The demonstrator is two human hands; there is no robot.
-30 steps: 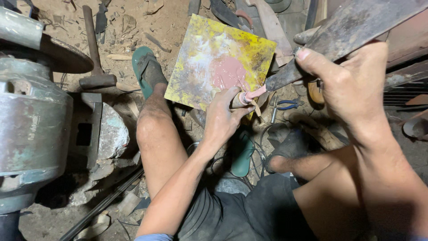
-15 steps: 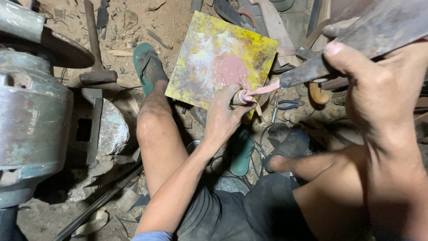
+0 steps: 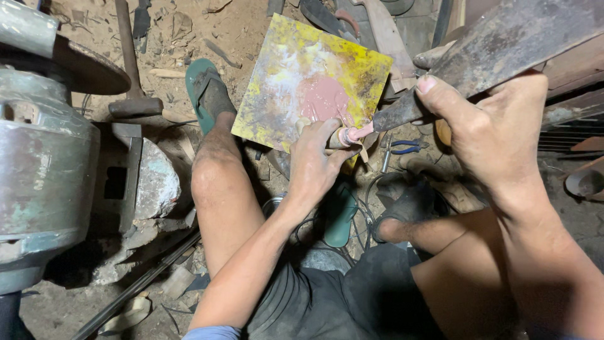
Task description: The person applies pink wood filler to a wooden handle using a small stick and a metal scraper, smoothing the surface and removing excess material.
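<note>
My left hand (image 3: 318, 160) grips a small stick (image 3: 343, 137) whose tip carries pink paste, held against the narrow end of a big rusty metal blade (image 3: 497, 47). My right hand (image 3: 487, 129) holds that blade up from below, thumb pressed on its edge. Just behind the left hand a yellow-stained square tile (image 3: 302, 82) lies on the ground with a blob of pink paste (image 3: 322, 97) on it. I sit on the ground with bare knees apart.
A grey metal machine (image 3: 44, 157) stands at the left, with a hammer (image 3: 132, 75) beside it. A green sandal (image 3: 204, 88) is on my left foot; a teal sandal (image 3: 340, 214) lies between my legs. Blue-handled pliers (image 3: 399, 151) and wires lie on the dirt.
The right hand has brought the blade's narrow end down and left, closer to the left hand. The stick's pink tip now touches the blade.
</note>
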